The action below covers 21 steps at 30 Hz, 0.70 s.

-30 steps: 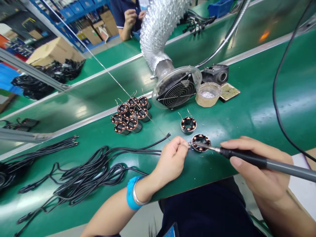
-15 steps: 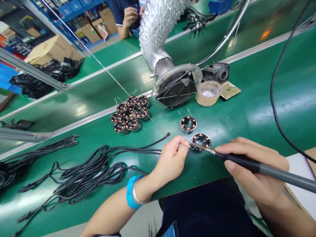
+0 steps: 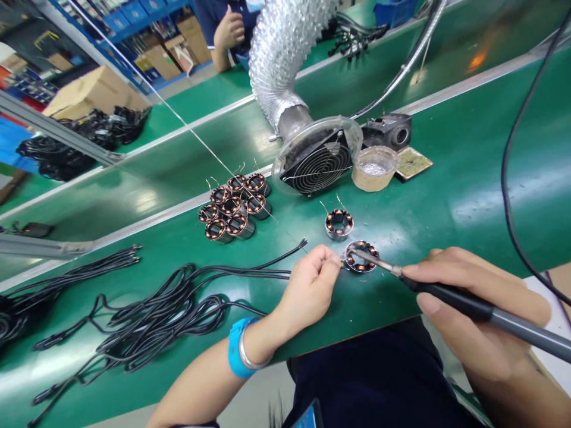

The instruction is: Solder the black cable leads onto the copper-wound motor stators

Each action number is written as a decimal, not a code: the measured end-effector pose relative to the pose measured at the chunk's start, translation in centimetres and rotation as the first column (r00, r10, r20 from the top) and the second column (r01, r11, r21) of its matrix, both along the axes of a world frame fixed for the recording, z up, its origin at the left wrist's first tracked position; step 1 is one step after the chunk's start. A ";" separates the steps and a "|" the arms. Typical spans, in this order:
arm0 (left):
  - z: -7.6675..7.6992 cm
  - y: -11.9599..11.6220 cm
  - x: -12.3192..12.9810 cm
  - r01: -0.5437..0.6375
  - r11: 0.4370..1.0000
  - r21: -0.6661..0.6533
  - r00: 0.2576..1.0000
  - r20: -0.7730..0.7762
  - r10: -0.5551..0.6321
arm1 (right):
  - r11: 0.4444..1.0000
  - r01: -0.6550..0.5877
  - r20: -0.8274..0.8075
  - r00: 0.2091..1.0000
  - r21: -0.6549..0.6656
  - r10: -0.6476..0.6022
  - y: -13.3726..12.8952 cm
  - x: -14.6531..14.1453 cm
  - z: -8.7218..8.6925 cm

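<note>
My right hand is wrapped round a soldering iron with a dark handle. Its metal tip reaches over the near stator, a ring of copper windings lying on the green bench. Left of that ring, my left hand is closed in a pinch. A thin solder wire slants down to its fingers, and black cables run in behind the hand; their ends are hidden. Just beyond, a second stator stands with two wire leads pointing up.
Several stators are grouped at left. Coiled black cables lie nearer me. A fume extractor with a silver duct stands behind, beside a round tub and a square sponge tray. A co-worker's hand shows across the bench.
My right hand has moved back to the right with the soldering iron, and the tip now lies over the ring's windings. My left hand stays in place. The co-worker's hand has shifted.
</note>
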<state>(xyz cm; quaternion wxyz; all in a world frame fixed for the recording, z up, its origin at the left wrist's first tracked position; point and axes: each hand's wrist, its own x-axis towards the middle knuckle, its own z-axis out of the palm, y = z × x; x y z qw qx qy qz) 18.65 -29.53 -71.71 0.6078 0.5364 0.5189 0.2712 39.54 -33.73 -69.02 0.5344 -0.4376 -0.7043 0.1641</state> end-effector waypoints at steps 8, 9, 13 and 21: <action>0.3 0.1 0.0 0.000 1.000 -0.003 1.000 0.006 0.000 | 1.000 0.000 -0.023 1.000 0.019 0.000 0.0 -0.4 0.3; 0.3 0.1 0.0 0.001 1.000 -0.005 1.000 0.006 -0.001 | 1.000 0.009 -0.024 1.000 0.004 -0.009 -0.1 -0.5 0.3; 0.2 0.1 0.0 -0.003 1.000 -0.008 1.000 0.013 0.003 | 1.000 0.007 -0.020 1.000 -0.013 -0.008 0.0 -0.5 0.5; 0.2 0.1 0.0 0.011 1.000 -0.006 1.000 0.020 -0.011 | 1.000 0.019 -0.047 0.999 0.024 -0.018 0.1 -0.5 -0.4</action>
